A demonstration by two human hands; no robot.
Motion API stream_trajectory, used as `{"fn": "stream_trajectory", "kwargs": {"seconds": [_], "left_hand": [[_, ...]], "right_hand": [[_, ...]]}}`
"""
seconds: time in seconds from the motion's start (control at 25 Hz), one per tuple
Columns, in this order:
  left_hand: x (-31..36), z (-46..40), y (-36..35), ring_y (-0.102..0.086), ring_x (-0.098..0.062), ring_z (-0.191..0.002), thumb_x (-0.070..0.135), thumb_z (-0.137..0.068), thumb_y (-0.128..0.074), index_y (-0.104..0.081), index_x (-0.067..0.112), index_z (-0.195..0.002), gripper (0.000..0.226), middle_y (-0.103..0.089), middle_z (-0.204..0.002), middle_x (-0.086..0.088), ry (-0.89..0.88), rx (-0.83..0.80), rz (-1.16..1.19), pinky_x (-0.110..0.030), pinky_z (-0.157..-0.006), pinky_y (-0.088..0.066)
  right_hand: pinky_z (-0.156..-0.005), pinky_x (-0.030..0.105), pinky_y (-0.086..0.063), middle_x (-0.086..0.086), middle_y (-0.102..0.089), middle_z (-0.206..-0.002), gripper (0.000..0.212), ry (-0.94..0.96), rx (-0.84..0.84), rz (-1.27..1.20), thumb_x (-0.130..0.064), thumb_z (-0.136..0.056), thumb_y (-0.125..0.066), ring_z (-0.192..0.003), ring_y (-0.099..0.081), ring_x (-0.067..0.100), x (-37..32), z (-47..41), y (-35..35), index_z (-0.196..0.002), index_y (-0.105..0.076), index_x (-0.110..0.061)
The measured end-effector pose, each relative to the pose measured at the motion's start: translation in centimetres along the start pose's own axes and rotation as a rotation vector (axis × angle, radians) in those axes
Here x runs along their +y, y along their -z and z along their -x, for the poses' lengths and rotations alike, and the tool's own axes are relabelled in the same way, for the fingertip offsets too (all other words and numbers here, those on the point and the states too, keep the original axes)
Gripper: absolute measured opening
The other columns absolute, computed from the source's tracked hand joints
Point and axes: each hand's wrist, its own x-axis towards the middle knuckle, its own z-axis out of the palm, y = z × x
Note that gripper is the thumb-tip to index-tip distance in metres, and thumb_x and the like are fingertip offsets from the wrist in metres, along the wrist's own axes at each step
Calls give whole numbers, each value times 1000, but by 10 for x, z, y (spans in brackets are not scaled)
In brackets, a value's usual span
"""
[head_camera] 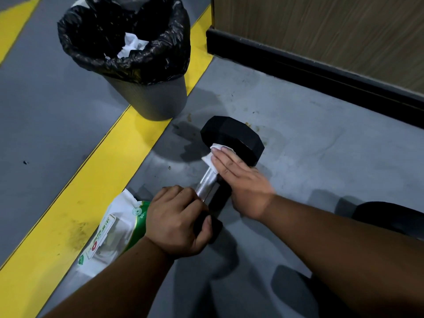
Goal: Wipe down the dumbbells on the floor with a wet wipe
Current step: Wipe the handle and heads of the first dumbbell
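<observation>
Black rubber and knurled steel fill the space between my hands: the dumbbell (229,152) lies on the floor (321,145), my left hand (179,221) curled tight around its near head to steady it, my right hand (238,177) spread flat, pressing the wet wipe (212,157) where the handle meets the far head. I judge the wiping itself under way; next I would need to roll the weight with the left hand to reach unwiped faces, while a second dumbbell (390,216) waits just right of my right forearm.
</observation>
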Motion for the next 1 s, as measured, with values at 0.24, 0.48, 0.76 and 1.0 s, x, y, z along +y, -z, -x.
{"fn": "stream_trajectory", "kwargs": {"seconds": [0.24, 0.48, 0.76, 1.0], "left_hand": [[0, 0, 0, -52, -33, -64, 37, -89, -58, -69, 12, -72, 32, -59, -76, -8, -8, -6, -17, -40, -64, -42], [-2, 1, 0, -51, -32, -64, 37, -88, -59, -69, 14, -73, 29, -59, -75, -6, -5, -2, 7, -42, -63, -43], [-5, 2, -1, -51, -31, -64, 36, -87, -60, -70, 17, -74, 25, -59, -75, -4, 0, 4, 33, -40, -64, -42], [-10, 2, 0, -52, -32, -65, 37, -88, -58, -70, 13, -74, 30, -60, -77, -7, 8, -7, 28, -40, -65, -42]], "right_hand": [[-102, 44, -52, -21, 17, -173, 118, 379, -101, -8, -4, -77, -73, -162, 10, 10, -3, 15, -21, -165, -1, -35], [-103, 45, -53, -20, 21, -172, 125, 127, -70, -95, 0, -73, -65, -162, 13, 13, -17, 19, -16, -164, 11, -36], [-107, 53, -52, -11, -6, -176, 109, 19, 56, -124, 8, -72, -54, -163, -12, 19, 9, 1, -4, -168, -15, -29], [-96, 45, -56, -16, 16, -174, 123, 404, -88, -76, -4, -72, -78, -163, 3, 18, -21, 17, -29, -165, -3, -30]]}}
